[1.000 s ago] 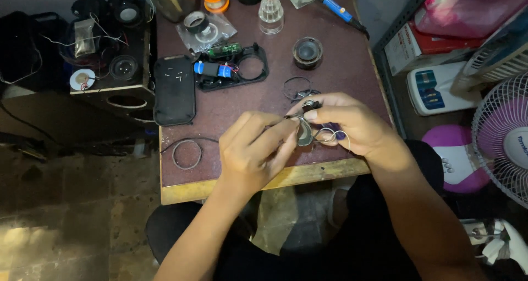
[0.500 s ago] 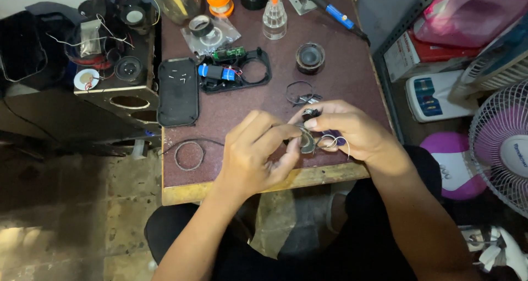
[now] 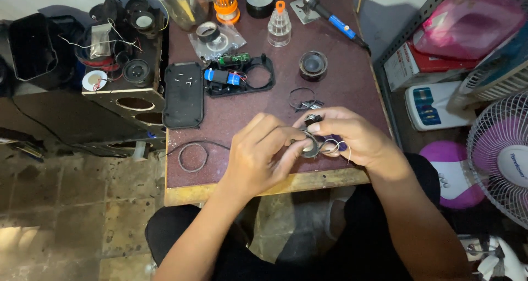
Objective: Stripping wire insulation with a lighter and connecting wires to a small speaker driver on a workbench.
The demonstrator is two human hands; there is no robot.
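Head view over a small maroon worktable (image 3: 352,83): left hand (image 3: 258,157) and right hand (image 3: 346,138) meeting near the front edge, fingers of both pinched closed around a small round metal speaker part (image 3: 309,148) trailing thin wires, mostly hidden between fingertips. Farther back, well apart: flat black rectangular cover (image 3: 183,94), open black plastic frame (image 3: 242,74) with blue cylindrical cell, round dark speaker (image 3: 313,65), clear ridged bottle (image 3: 279,25), blue-handled soldering iron (image 3: 330,18). Left of hands, thin black rubber ring (image 3: 192,157) lying flat.
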